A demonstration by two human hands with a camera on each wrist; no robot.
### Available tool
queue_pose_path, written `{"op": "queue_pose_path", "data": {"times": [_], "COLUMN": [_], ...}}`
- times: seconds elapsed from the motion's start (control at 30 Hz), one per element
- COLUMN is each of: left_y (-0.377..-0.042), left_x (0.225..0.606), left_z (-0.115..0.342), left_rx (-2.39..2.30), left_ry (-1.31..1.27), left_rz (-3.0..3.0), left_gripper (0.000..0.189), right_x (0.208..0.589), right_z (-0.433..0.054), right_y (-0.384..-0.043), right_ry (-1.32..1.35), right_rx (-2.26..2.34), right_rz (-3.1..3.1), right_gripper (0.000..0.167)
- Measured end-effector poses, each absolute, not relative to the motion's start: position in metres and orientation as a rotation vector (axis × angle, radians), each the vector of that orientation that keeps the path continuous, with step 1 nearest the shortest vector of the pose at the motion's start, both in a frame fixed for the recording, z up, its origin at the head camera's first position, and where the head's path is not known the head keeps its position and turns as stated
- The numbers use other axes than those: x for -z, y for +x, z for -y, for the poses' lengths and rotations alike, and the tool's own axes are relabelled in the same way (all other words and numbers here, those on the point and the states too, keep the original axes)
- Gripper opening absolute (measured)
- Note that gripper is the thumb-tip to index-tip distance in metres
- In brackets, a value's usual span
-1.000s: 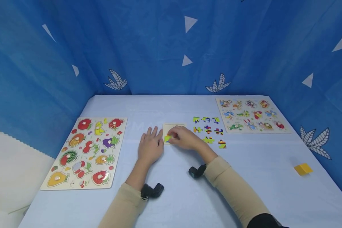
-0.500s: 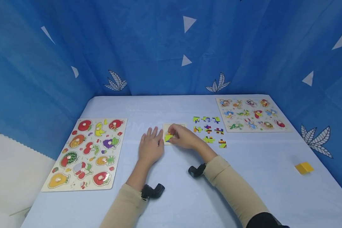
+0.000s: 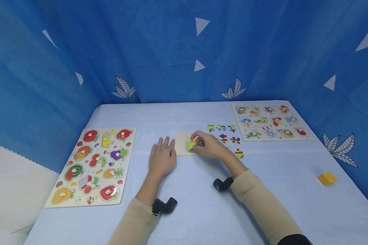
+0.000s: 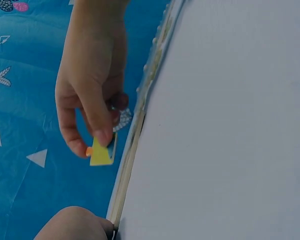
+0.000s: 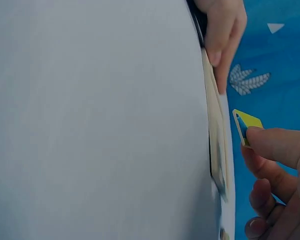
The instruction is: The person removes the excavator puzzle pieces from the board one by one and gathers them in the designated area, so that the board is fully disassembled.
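Note:
A small pale wooden puzzle tray (image 3: 181, 144) lies at the table's middle. My right hand (image 3: 209, 145) pinches a yellow-green jigsaw piece (image 3: 191, 146) (image 4: 100, 152) (image 5: 247, 123) and holds it lifted just above the tray. My left hand (image 3: 162, 156) rests flat on the table, fingers straight, fingertips against the tray's left edge (image 5: 210, 115). Several loose jigsaw pieces (image 3: 224, 133) lie to the right of the tray, partly hidden by my right hand.
A fruit peg puzzle board (image 3: 95, 163) lies at the left. An insect peg puzzle board (image 3: 268, 122) sits at the back right. A yellow block (image 3: 326, 178) is near the right edge. Blue curtains enclose the table.
My right hand has lifted the yellow-green piece off the tray's left corner and moved it right, over the tray's middle. The tray's left part now shows. The left hand has stayed put.

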State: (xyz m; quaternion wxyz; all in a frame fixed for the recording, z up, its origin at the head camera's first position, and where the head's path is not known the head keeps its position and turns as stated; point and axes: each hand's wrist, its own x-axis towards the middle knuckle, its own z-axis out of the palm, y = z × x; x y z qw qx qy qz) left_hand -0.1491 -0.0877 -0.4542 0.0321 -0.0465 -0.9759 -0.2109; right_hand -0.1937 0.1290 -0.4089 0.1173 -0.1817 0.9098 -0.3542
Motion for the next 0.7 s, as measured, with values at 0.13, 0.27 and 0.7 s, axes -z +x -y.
{"op": "queue_pose_path", "data": {"times": [0.13,0.27,0.7], "left_y": [-0.148,-0.147,-0.148], "left_x": [0.454,0.454,0.453], "left_z": [0.088,0.088,0.088], "left_rx": [0.677,0.683,0.677], "left_ry": [-0.148,-0.151,-0.143], "left_rz": [2.986,2.977,2.986], "left_gripper": [0.050,0.050,0.050], "right_x": [0.405,0.402,0.412], "right_z": [-0.150,-0.170,-0.197], "right_y": [-0.189,-0.185,-0.179], "right_ry": [-0.486,-0.446,-0.457], "right_rx": [1.015,0.970,0.909], "right_rz": [-2.676,-2.698,-2.761], "right_gripper": [0.033,0.033,0.031]}}
